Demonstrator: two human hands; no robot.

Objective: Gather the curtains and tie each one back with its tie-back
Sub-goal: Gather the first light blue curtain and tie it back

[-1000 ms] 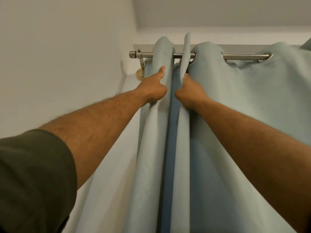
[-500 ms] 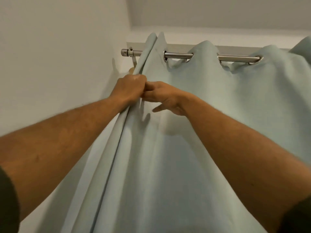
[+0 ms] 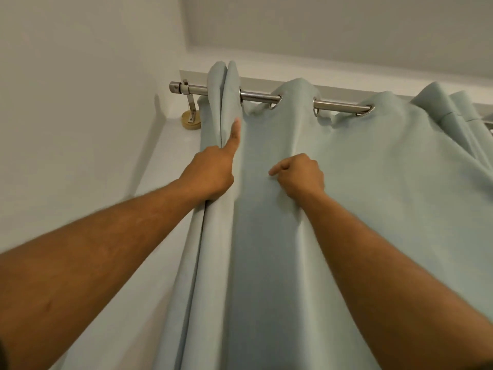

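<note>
Since a moment earlier the hands had parted: the left hand (image 3: 210, 174) gripped the gathered folds, forefinger up along them, while the right hand (image 3: 300, 176), nearer, pinched the curtain (image 3: 373, 182) spreading rightward along the rod (image 3: 260, 96).

White walls (image 3: 80, 102) meet a pale ceiling (image 3: 346, 22) overhead.
</note>
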